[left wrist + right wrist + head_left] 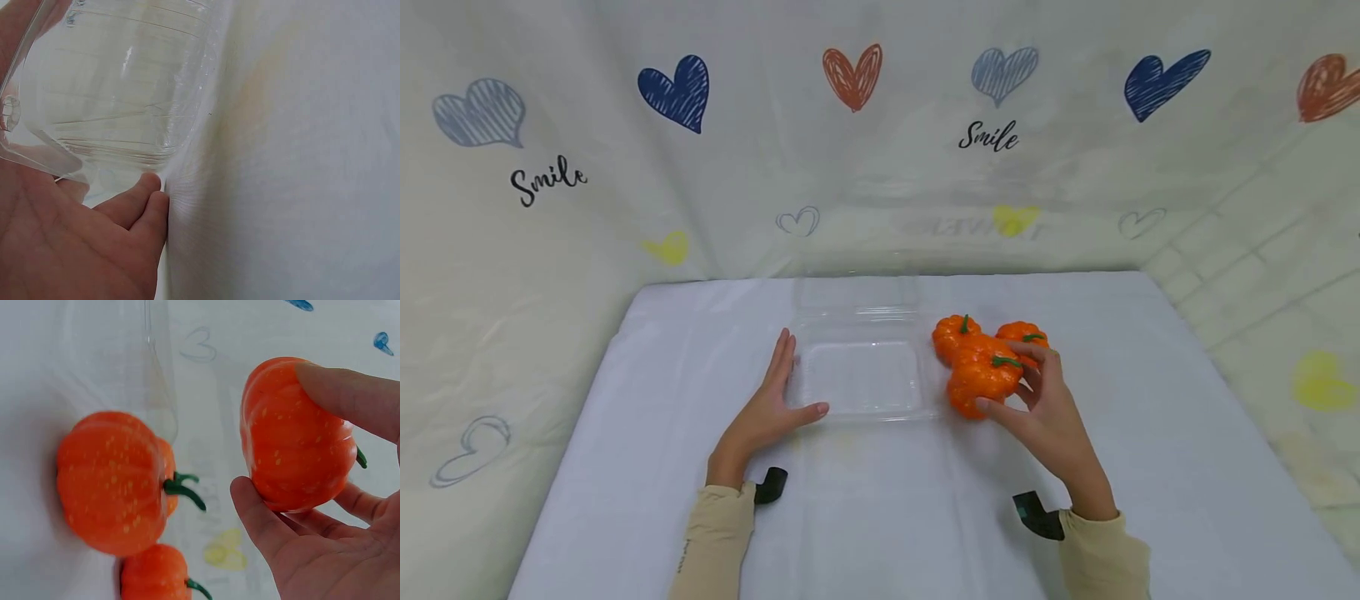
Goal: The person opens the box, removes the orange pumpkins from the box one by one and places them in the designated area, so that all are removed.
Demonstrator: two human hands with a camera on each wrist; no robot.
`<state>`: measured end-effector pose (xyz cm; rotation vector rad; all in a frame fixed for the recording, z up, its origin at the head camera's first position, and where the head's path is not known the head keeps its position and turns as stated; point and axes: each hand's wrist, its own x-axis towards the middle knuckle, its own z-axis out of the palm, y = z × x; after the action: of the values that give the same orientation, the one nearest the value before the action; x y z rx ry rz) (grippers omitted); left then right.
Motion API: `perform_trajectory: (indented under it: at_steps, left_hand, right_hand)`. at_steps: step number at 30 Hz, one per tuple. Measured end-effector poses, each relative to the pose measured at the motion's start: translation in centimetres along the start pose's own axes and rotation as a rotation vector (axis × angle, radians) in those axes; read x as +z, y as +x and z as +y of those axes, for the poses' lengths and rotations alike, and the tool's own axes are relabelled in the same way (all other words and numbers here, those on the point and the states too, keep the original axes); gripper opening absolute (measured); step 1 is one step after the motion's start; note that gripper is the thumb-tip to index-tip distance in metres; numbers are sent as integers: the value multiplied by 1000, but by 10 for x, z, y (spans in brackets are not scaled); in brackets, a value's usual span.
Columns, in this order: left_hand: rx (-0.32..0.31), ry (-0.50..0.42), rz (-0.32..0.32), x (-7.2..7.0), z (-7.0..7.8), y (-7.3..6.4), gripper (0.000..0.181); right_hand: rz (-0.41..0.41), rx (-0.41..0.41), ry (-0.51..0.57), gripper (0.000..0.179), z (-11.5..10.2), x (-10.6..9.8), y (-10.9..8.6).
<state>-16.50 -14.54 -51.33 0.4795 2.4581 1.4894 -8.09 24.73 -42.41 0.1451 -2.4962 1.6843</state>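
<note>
My right hand (1045,408) grips a small orange pumpkin (297,437) with a green stem, thumb on one side and fingers on the other. The held pumpkin is raised over the others and partly hides them in the head view. Beside it, one pumpkin (112,484) sits nearest, with others behind, such as the back-left pumpkin (953,337) and the back-right pumpkin (1021,330). My left hand (767,412) lies along the left side of a clear plastic box (857,417), fingers straight, thumb stretched over its front-left corner.
The box stands with its clear lid (856,296) folded back toward the wall sheet. A white cloth (880,517) covers the table. Behind hangs a pale sheet (910,167) printed with hearts and "Smile". A dark wrist mount (1039,517) sticks out from the right sleeve.
</note>
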Motion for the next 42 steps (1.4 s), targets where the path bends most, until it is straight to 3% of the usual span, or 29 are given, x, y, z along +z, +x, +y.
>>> perform_trajectory:
  at_steps: [8, 16, 33, 42]
  left_hand:
    - [14, -5, -5, 0, 0, 0, 126]
    - [9, -12, 0, -1, -2, -1, 126]
    - [-11, -18, -3, -4, -1, 1, 126]
    - [-1, -17, -6, -2, -4, 2, 126]
  right_hand:
    - [53, 68, -82, 86, 8, -19, -13]
    - [59, 84, -149, 86, 23, -30, -19]
    - [65, 237, -170, 92, 52, -51, -30]
    - [69, 270, -196, 92, 72, -53, -34]
